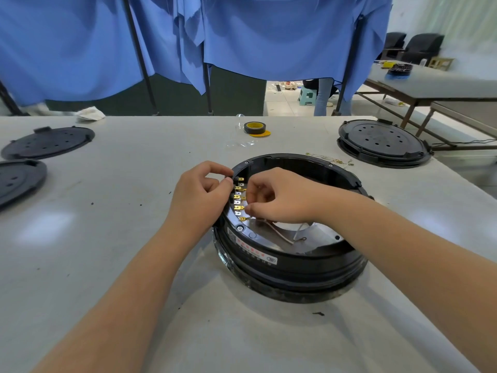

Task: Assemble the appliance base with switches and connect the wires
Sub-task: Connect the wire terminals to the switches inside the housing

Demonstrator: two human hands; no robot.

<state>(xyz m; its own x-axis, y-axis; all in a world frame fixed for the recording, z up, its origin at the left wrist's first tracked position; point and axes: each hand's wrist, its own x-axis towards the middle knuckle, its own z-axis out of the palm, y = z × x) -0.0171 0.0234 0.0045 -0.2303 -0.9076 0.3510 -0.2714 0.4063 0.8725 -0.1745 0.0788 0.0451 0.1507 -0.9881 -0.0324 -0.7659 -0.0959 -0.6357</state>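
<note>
A: What lies around the work?

B: On the pale grey worktable (107, 238), two flat black round perforated covers (48, 142) sit at the far left, one partly cut off by the edge. A stacked black round cover (383, 142) sits at far right. A roll of dark tape with a yellow rim (255, 128) lies behind the base, clear plastic scraps beside it. A crumpled white cloth (90, 113) lies at the back edge under hanging blue fabric sheets (242, 36).

A: And the base itself?

B: The round black plastic appliance base (293, 238) sits at centre, open side up. A row of brass switch terminals (238, 197) lines its left inner wall. Thin white wires (282, 234) lie loose on its metal floor.

A: The hands?

B: The left hand (200, 195) has curled fingers pinching at the rim by the top terminal. The right hand (279, 196) reaches inside, fingertips pinched at a lower terminal, hiding what they hold.

A: Any writing?

B: A red and white label (252, 250) on the base's near wall; too small to read.
</note>
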